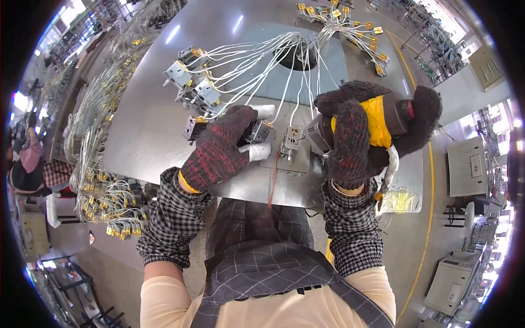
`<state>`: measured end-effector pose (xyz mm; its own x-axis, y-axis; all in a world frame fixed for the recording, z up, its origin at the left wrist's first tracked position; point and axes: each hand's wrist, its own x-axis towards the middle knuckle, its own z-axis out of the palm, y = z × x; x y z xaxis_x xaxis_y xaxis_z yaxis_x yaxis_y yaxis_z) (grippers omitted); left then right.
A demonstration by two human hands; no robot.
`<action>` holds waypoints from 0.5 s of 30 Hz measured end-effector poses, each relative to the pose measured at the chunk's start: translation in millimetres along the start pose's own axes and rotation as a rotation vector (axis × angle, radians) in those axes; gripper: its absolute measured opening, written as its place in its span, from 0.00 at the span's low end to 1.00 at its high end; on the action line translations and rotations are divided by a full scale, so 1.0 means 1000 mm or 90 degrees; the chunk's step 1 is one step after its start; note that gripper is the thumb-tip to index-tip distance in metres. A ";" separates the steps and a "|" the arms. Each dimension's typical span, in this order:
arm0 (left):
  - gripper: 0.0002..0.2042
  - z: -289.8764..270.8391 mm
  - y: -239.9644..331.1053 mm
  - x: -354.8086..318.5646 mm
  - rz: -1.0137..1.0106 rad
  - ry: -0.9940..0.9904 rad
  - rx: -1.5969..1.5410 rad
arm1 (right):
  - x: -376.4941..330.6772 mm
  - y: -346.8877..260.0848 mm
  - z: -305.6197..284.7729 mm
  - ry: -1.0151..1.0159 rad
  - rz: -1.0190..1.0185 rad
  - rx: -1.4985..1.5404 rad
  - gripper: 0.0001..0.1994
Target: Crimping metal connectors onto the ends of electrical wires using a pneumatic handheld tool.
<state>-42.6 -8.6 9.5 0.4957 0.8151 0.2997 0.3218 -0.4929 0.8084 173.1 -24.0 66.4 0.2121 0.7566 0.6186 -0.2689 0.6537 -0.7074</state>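
My left hand [216,150], in a dark red and black knit glove with white-taped thumb and fingertip, closes around a small grey metal outlet box [261,133] with brass parts. My right hand [351,139], gloved alike, grips a dark power tool [377,121] banded with yellow tape and partly wrapped in knit cloth. The tool's grey front end points left; its tip is hard to make out. Between the hands, a small outlet unit [292,138] with white wires rests on a flat plate [298,163]. A red wire [273,183] hangs from it over the table edge.
White wires run from a dark round opening [298,57] in the metal table [136,131]. Several wired boxes [191,82] lie left of it; another wired bunch [374,46] lies far right. Bundles of wired parts [101,202] hang at left. A clear yellowish packet [402,201] sits at the right corner.
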 end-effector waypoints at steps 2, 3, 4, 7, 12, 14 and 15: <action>0.29 0.002 -0.002 -0.003 0.023 -0.002 -0.001 | 0.002 0.002 0.003 0.036 -0.051 -0.093 0.29; 0.28 0.001 -0.001 -0.003 0.046 -0.002 0.003 | -0.001 -0.001 0.002 0.055 -0.079 -0.138 0.29; 0.28 0.004 0.003 -0.002 0.048 -0.005 0.004 | -0.003 -0.004 0.001 0.074 -0.106 -0.183 0.29; 0.32 0.034 0.014 0.019 0.123 0.030 0.084 | -0.001 -0.006 -0.004 0.117 -0.154 -0.279 0.30; 0.36 0.036 0.010 0.020 0.001 -0.007 0.116 | 0.014 0.006 -0.042 0.068 -0.224 0.062 0.33; 0.38 0.029 0.013 0.025 -0.030 -0.058 0.057 | 0.004 -0.015 0.007 0.141 -0.190 -0.190 0.35; 0.37 0.030 0.016 0.028 -0.040 -0.063 0.120 | 0.003 -0.016 0.006 0.143 -0.188 -0.191 0.35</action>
<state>1.0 -2.7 15.7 0.5434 0.8167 0.1940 0.4946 -0.4983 0.7121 172.7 -32.3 81.6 0.4458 0.5003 0.7423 0.1095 0.7926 -0.5999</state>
